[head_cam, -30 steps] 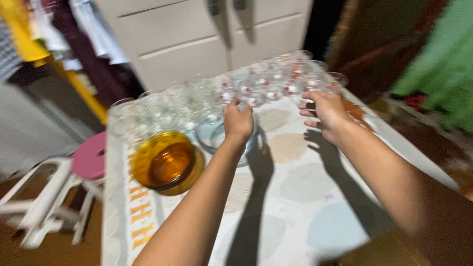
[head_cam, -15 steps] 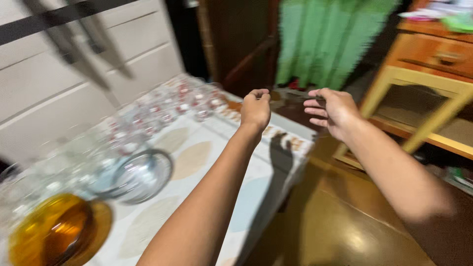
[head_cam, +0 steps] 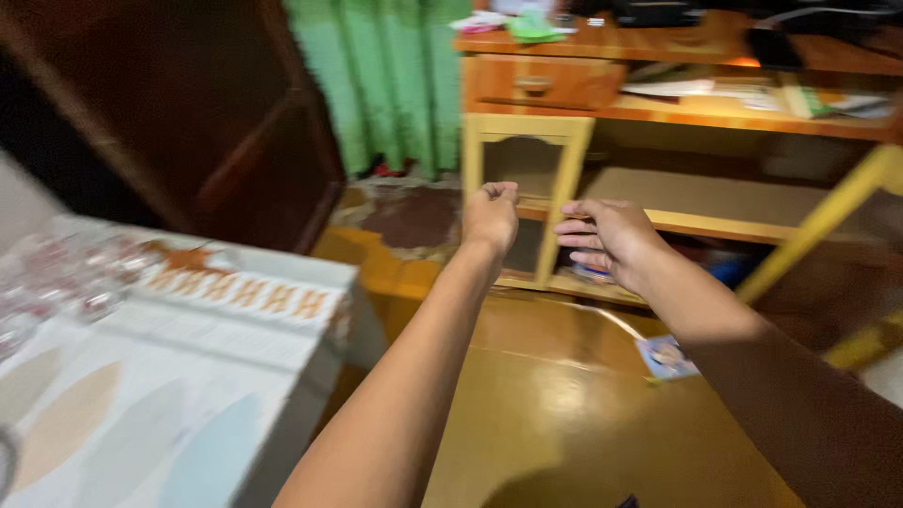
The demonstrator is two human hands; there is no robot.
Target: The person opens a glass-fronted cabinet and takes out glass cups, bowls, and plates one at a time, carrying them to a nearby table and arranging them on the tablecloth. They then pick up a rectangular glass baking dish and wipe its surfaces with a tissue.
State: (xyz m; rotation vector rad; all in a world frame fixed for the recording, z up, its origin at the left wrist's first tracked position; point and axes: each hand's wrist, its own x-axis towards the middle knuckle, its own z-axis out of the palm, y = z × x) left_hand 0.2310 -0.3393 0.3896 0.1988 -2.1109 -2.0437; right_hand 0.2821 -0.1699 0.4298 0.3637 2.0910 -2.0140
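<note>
My left hand (head_cam: 491,216) is stretched out in front of me with its fingers curled into a loose fist and nothing visible in it. My right hand (head_cam: 605,240) is beside it, fingers extended and slightly apart, holding nothing. Both hover in the air over a brown polished floor (head_cam: 555,395), in front of a yellow and orange wooden desk (head_cam: 564,141) with a drawer and shelves. Neither hand touches anything.
A table with a patterned white cloth (head_cam: 169,376) stands at the left, with small clear glasses (head_cam: 66,277) near its far edge. A green curtain (head_cam: 395,75) hangs behind, a dark wooden door (head_cam: 188,113) to its left. A small card (head_cam: 666,357) lies on the floor.
The view has swung to the right, away from the table with the glasses and the amber bowl, toward the desk. Both hands have left the table and are now held over the floor.
</note>
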